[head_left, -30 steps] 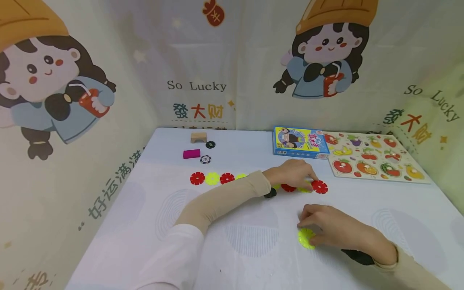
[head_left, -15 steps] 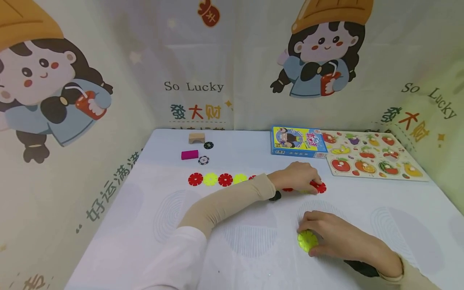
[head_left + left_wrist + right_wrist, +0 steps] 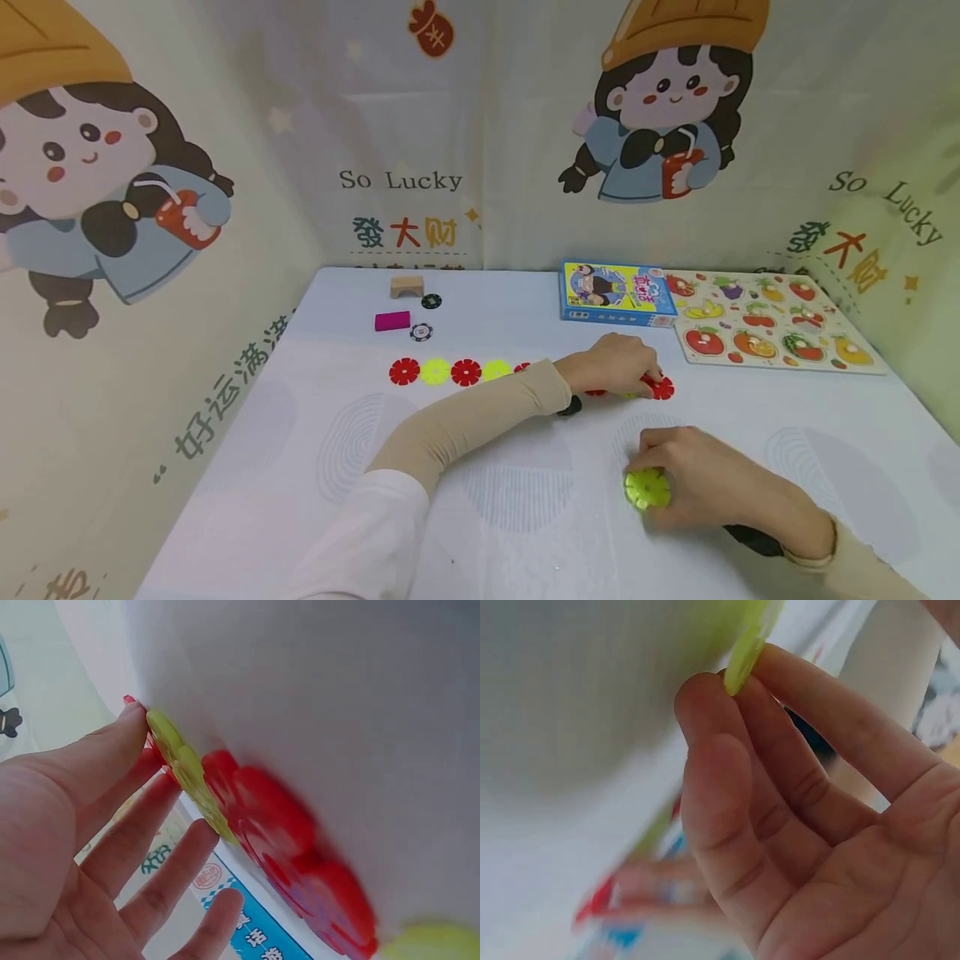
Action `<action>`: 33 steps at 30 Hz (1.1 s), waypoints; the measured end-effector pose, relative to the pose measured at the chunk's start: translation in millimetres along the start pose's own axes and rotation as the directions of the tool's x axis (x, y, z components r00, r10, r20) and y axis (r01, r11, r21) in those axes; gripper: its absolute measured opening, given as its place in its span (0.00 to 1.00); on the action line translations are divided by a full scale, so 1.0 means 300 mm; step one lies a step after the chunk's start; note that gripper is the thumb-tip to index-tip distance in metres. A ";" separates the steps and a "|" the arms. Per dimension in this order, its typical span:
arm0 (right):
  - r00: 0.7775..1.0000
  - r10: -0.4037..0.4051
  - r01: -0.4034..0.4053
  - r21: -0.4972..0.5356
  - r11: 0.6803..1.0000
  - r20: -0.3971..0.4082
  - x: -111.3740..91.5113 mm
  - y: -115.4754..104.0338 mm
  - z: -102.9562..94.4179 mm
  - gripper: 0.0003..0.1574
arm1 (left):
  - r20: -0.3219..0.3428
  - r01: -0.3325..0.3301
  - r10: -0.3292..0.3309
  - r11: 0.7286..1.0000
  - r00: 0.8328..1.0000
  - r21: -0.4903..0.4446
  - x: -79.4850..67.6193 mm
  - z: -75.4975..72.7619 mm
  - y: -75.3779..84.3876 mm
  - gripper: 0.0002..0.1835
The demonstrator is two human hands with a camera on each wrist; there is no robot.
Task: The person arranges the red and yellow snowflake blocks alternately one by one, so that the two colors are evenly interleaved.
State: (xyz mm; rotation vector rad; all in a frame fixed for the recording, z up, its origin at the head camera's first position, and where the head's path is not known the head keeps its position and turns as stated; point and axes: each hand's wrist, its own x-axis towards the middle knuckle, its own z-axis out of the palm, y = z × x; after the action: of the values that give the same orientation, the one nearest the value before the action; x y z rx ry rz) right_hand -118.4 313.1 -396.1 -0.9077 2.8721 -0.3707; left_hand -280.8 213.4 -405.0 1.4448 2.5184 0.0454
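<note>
A row of red and yellow-green notched interlocking discs lies across the table, partly hidden by the left forearm; a red interlocking disc (image 3: 405, 372) marks its left end. At the right end, my left hand (image 3: 617, 365) holds the last red disc (image 3: 663, 388) at its edges between thumb and fingers, beside a yellow-green disc (image 3: 196, 780) in the left wrist view. Nearer the front, my right hand (image 3: 708, 483) pinches a separate yellow-green interlocking disc (image 3: 647, 489), tilted toward the head camera. Its edge sits between the fingertips in the right wrist view.
Behind the row stand a blue card box (image 3: 618, 294) and a fruit puzzle board (image 3: 780, 325). Far left are a wooden arch block (image 3: 407, 287), a magenta block (image 3: 392, 321), a black chip (image 3: 431, 301) and a white-and-black chip (image 3: 422, 332). Printed cloth walls surround the table.
My left hand has moved slightly right and closed its fingers about the end red disc. My right hand has shifted a little right and tilted its yellow-green disc.
</note>
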 end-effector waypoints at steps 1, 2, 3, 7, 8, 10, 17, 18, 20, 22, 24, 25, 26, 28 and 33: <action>0.999 0.023 -0.024 -0.010 1.000 -0.028 0.001 0.035 -0.018 0.19 | -0.002 -0.007 0.007 1.000 1.000 0.002 -0.001 -0.001 -0.002 0.23; 0.996 0.058 -0.060 -0.029 0.998 -0.064 0.001 0.076 -0.039 0.20 | -0.003 -0.013 0.013 1.000 1.000 0.003 -0.001 -0.001 -0.004 0.23; 0.990 0.096 -0.101 -0.046 0.994 -0.101 0.002 0.123 -0.062 0.20 | -0.005 -0.020 0.020 1.000 1.000 0.002 -0.001 -0.001 -0.005 0.23; 0.948 0.245 -0.262 -0.062 0.963 -0.202 0.003 0.310 -0.129 0.25 | -0.009 -0.035 0.035 0.999 0.999 -0.012 -0.008 0.000 -0.010 0.24; 0.940 0.284 -0.300 -0.059 0.952 -0.190 0.004 0.342 -0.131 0.27 | -0.006 -0.037 0.037 0.999 0.999 -0.015 -0.011 0.000 -0.009 0.24; 0.930 0.327 -0.339 -0.048 0.940 -0.165 0.003 0.383 -0.120 0.28 | -0.001 -0.043 0.043 0.999 0.999 -0.010 -0.017 0.000 -0.006 0.23; 0.936 0.322 -0.336 -0.088 0.938 -0.139 0.025 0.386 -0.089 0.26 | 0.000 -0.038 0.038 0.999 0.999 0.010 -0.022 -0.018 -0.016 0.23; 0.937 0.320 -0.334 -0.094 0.938 -0.138 0.030 0.387 -0.088 0.26 | 0.000 -0.037 0.037 0.999 0.999 0.015 -0.023 -0.020 -0.017 0.22; 0.936 0.327 -0.341 -0.103 0.934 -0.132 0.036 0.385 -0.086 0.25 | 0.010 -0.032 0.032 0.999 0.999 0.028 -0.023 -0.022 -0.016 0.23; 0.935 0.331 -0.346 -0.117 0.931 -0.124 0.040 0.383 -0.082 0.25 | 0.016 -0.029 0.028 0.999 0.999 0.033 -0.022 -0.021 -0.015 0.23; 0.934 0.337 -0.351 -0.133 0.927 -0.120 0.042 0.379 -0.080 0.25 | 0.020 -0.029 0.028 0.999 0.999 0.040 -0.020 -0.018 -0.013 0.23; 0.932 0.342 -0.356 -0.139 0.924 -0.119 0.041 0.377 -0.079 0.25 | 0.020 -0.027 0.026 0.999 0.999 0.040 -0.018 -0.017 -0.012 0.23; 0.930 0.347 -0.362 -0.143 0.921 -0.119 0.040 0.375 -0.079 0.26 | 0.019 -0.023 0.023 0.999 1.000 0.037 -0.017 -0.016 -0.011 0.23; 0.925 0.359 -0.375 -0.144 0.916 -0.123 0.039 0.370 -0.078 0.29 | 0.018 -0.023 0.022 0.999 1.000 0.031 -0.014 -0.013 -0.009 0.23; 0.907 0.396 -0.412 -0.106 0.905 -0.143 0.037 0.358 -0.080 0.37 | 0.042 -0.031 0.031 1.000 0.999 -0.004 -0.017 -0.009 -0.011 0.26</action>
State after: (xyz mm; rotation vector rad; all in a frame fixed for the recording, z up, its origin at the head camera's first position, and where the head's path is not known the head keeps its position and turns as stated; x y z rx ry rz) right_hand -190.9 396.6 -401.4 -0.2871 3.1198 -0.1956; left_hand -281.8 207.4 -401.9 1.4689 2.4616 0.0245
